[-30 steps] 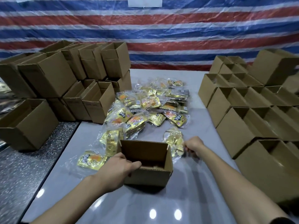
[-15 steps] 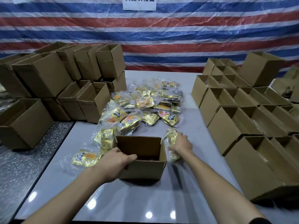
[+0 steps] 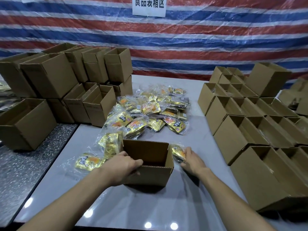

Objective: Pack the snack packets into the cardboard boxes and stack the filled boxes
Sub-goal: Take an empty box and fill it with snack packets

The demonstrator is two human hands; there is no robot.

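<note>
Where the striped red, white and blue tarp [image 3: 200,47] hangs behind the bench [image 3: 150,205], a white sign [image 3: 148,5] reads 食品装箱区, its top edge cropped.

Head view. Snack packets [image 3: 150,110] are heaped mid-bench: gold foil, orange picture, black diamond label with white characters too small to read, each in loose clear wrap. A few lie apart near the left front, one [image 3: 88,161] flat.

One small cardboard box [image 3: 150,174] stands upright, top open, just in front of the heap. The left hand [image 3: 124,165] grips its near-left corner, fingers curled over the rim. The right hand [image 3: 191,160] pinches one gold packet [image 3: 177,151] just beside the box's right wall.

More plain brown boxes: stacked on the left [image 3: 50,77], in open rows on the right [image 3: 241,135].
</note>
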